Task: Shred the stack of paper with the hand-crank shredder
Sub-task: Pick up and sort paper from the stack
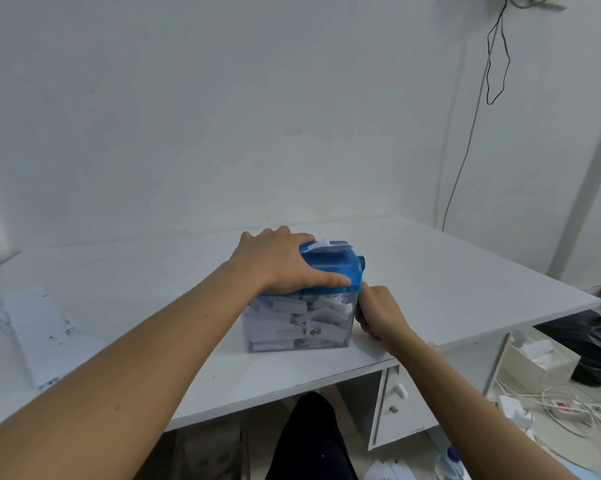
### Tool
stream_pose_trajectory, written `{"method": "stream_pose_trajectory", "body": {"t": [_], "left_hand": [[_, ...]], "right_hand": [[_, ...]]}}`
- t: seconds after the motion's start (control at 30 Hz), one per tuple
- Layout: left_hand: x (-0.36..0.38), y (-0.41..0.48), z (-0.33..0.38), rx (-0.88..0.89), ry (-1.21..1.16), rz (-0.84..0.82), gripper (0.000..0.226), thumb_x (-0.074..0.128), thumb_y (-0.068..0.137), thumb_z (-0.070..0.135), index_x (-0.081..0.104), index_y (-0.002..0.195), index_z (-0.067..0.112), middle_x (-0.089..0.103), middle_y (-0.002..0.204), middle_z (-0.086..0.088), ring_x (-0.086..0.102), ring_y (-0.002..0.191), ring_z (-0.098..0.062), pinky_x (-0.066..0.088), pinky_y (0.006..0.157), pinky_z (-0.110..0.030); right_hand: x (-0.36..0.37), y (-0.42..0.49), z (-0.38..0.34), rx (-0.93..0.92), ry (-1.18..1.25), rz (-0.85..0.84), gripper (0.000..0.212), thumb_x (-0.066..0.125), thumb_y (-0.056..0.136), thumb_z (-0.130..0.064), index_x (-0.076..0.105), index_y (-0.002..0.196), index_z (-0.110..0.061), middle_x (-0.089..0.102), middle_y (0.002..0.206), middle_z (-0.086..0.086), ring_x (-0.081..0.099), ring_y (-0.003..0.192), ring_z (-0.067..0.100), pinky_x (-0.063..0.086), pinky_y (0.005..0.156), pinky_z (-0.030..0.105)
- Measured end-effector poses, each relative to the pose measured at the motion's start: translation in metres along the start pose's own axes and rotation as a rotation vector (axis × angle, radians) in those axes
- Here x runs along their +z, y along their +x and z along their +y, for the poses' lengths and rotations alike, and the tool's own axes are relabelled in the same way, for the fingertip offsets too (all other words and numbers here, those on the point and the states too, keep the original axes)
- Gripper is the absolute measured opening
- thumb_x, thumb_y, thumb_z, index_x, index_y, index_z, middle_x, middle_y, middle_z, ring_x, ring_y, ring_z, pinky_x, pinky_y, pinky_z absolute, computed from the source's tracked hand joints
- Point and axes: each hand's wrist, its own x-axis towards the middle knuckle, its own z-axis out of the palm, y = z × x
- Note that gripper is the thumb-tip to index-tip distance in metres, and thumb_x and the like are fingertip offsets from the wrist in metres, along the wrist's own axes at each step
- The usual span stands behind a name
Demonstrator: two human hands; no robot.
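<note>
Left grip (285, 261) clasps the shredder (333, 271) lid at the tabletop's (465, 271) near edge. Right grip (378, 313) closes on the side crank, hidden beneath it. Hold the lid down firmly and crank evenly so the sheet (326, 244) feeds straight. The stack (46, 334) lies well left.

Shredder (312, 306) mid-tabletop (448, 271), room on both flanks.
Bare tabletop stretches right of and behind the shredder; the paper stack (46, 336) lies well left. The left grip (281, 261) clasps its lid, the right grip (378, 311) on the crank (362, 265) crowds its right side.
</note>
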Motion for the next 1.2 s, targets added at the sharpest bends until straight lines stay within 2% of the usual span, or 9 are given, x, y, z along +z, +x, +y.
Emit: {"method": "stream_pose_trajectory", "body": {"t": [0.17,0.3,0.43,0.6,0.7,0.8,0.9,1.0,1.2], "left_hand": [[0.001,0.002,-0.001,-0.004,-0.014,-0.01,0.113,0.038,0.055,0.107,0.035,0.151,0.048,0.045,0.151,0.007,0.044,0.137,-0.022,0.032,0.111,-0.05],[0.0,0.004,-0.002,-0.001,-0.047,-0.015,0.109,0.04,0.053,0.107,0.039,0.147,0.051,0.051,0.141,0.008,0.049,0.129,-0.022,0.035,0.104,-0.049],[-0.002,0.007,-0.003,0.026,-0.065,-0.033,0.086,0.045,0.057,0.103,0.047,0.13,0.056,0.053,0.118,0.01,0.051,0.112,-0.021,0.035,0.096,-0.045],[-0.001,0.01,-0.004,0.034,-0.08,-0.017,0.088,0.045,0.052,0.104,0.05,0.126,0.056,0.05,0.106,0.013,0.052,0.107,-0.02,0.035,0.095,-0.045],[0.001,0.01,-0.003,0.042,-0.062,-0.014,0.102,0.045,0.056,0.102,0.043,0.143,0.049,0.048,0.114,0.012,0.05,0.114,-0.02,0.035,0.101,-0.046],[0.001,0.009,-0.005,0.046,-0.045,-0.01,0.105,0.047,0.061,0.101,0.036,0.15,0.045,0.049,0.127,0.009,0.047,0.122,-0.02,0.032,0.106,-0.045],[0.002,0.008,-0.005,0.053,-0.041,-0.004,0.104,0.046,0.063,0.1,0.035,0.151,0.045,0.049,0.129,0.01,0.046,0.123,-0.019,0.032,0.107,-0.045],[0.003,0.007,-0.004,0.044,-0.033,0.005,0.106,0.043,0.062,0.102,0.035,0.151,0.045,0.05,0.133,0.008,0.046,0.125,-0.019,0.031,0.108,-0.045],[0.004,0.007,-0.003,0.016,-0.03,0.004,0.111,0.04,0.057,0.105,0.035,0.151,0.047,0.048,0.141,0.008,0.045,0.132,-0.02,0.03,0.108,-0.046]], "right_hand": [[-0.017,-0.033,0.0,-0.017,-0.108,-0.011,0.045,0.033,0.107,-0.041,0.054,0.079,-0.012,0.05,0.065,0.005,0.042,0.053,0.013,0.038,0.049,0.024],[-0.035,-0.057,-0.022,-0.011,0.076,-0.057,0.043,0.046,0.102,-0.037,0.047,0.065,-0.017,0.039,0.055,-0.001,0.03,0.043,0.009,0.027,0.042,0.021],[-0.054,-0.063,-0.057,-0.143,0.188,-0.1,0.043,0.059,0.096,-0.041,0.048,0.061,-0.019,0.033,0.052,-0.002,0.025,0.044,0.011,0.021,0.043,0.022],[-0.054,-0.025,-0.093,-0.277,0.116,0.036,0.047,0.059,0.096,-0.045,0.049,0.06,-0.017,0.039,0.044,-0.005,0.032,0.039,0.011,0.029,0.042,0.023],[-0.044,0.01,-0.103,-0.235,0.155,0.103,0.044,0.06,0.094,-0.049,0.054,0.065,-0.017,0.042,0.049,-0.006,0.035,0.042,0.012,0.03,0.042,0.022],[-0.03,0.045,-0.098,-0.185,0.084,0.136,0.037,0.06,0.095,-0.043,0.055,0.074,-0.013,0.055,0.065,-0.002,0.041,0.05,0.015,0.034,0.046,0.023],[-0.014,0.062,-0.068,-0.063,0.106,0.056,0.029,0.064,0.095,-0.026,0.054,0.073,-0.011,0.055,0.066,0.004,0.042,0.051,0.017,0.034,0.046,0.025],[0.0,0.051,-0.025,0.047,0.153,0.0,0.024,0.048,0.091,-0.003,0.052,0.069,-0.011,0.046,0.061,0.006,0.034,0.049,0.014,0.027,0.048,0.027],[-0.001,0.001,-0.002,0.031,0.12,0.121,0.03,0.047,0.098,-0.017,0.052,0.07,-0.009,0.049,0.054,0.004,0.038,0.045,0.014,0.031,0.042,0.025]]}}
